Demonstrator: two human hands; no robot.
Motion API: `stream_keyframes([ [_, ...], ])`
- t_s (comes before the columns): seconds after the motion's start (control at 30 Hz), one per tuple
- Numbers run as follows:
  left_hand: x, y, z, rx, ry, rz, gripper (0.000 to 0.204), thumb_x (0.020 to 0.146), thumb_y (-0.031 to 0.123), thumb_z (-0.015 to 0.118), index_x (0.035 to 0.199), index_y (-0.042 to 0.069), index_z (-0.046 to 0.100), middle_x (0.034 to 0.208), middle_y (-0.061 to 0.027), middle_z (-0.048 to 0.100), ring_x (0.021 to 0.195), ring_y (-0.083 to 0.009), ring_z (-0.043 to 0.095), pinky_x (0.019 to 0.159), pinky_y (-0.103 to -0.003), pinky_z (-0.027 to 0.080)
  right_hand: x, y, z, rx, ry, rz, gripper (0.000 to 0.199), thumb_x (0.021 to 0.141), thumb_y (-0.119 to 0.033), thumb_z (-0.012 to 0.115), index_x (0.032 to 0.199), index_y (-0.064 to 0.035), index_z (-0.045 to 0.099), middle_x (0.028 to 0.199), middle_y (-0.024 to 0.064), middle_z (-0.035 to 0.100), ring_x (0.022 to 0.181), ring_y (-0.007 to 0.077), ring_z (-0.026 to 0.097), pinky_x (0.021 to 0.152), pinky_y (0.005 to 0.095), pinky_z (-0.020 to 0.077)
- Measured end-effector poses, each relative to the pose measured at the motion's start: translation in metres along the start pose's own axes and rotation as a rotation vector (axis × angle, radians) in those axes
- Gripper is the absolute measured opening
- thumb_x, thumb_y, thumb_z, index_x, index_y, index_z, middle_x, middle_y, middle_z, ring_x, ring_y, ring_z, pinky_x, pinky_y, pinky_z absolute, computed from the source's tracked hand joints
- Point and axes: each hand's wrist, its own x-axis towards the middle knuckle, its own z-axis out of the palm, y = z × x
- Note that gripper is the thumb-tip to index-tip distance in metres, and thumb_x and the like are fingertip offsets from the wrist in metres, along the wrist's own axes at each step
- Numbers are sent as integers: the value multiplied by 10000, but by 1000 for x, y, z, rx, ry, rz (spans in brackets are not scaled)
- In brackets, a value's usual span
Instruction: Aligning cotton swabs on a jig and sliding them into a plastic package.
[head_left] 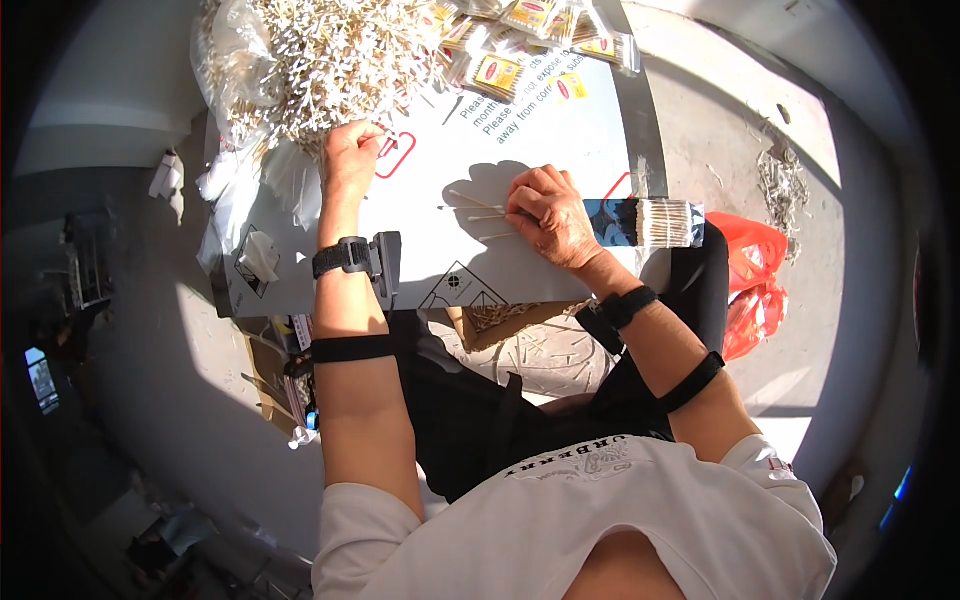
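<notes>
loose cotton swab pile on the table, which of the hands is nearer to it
Left. The left hand is at the near edge of the cotton swab pile; the right hand is farther away, to its right and closer to the person.

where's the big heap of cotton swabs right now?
In the head view, the big heap of cotton swabs is at the far left of the tabletop, just beyond the left hand and left of the small swab packets.
</notes>
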Motion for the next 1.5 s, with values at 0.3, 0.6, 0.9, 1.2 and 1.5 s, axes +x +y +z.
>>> stream_keyframes([
  [0.3, -25, -15, -10, 297, 82, -37, 48, 709, 36, 675, 711, 83, 663, 755, -172, 629, 785, -372, 620, 666, -450, 482, 1, -2, -1, 7, -14, 16, 112, 736, -120, 706, 822, -100, 637, 983, 33, 597, 973, 248, 525, 888, 391, 380],
  [0.6, -42, 11, -28, 137, 129, -59, 33, 753, -5, 643, 726, 9, 629, 633, -105, 603, 597, -229, 583, 562, -361, 446, 0, 0, -1, 1, -16, 15, 113, 732, -126, 705, 815, -101, 633, 974, 31, 594, 964, 248, 524, 883, 393, 378],
  [0.9, -103, 24, -26, 152, 55, -174, 103, 797, 31, 713, 852, -33, 656, 690, -52, 645, 628, -121, 572, 614, -274, 469, 1, -1, -1, -4, 24, -20, 155, 697, -95, 735, 800, -103, 619, 966, 21, 603, 931, 243, 531, 838, 381, 393],
  [1.2, -65, 49, 8, 518, 63, -534, 152, 826, 183, 602, 894, 68, 674, 969, -164, 679, 946, -378, 632, 789, -484, 501, -3, 5, -2, 7, 1, 15, 114, 725, -126, 702, 818, -99, 642, 967, 28, 598, 957, 244, 534, 870, 385, 385],
  [1.5, -54, 30, 24, 336, 173, -404, 90, 802, 152, 624, 808, 65, 643, 884, -144, 664, 860, -353, 634, 723, -464, 491, -3, 4, -3, 8, 11, 8, 109, 730, -132, 696, 821, -99, 647, 964, 25, 597, 949, 238, 534, 862, 379, 382],
])
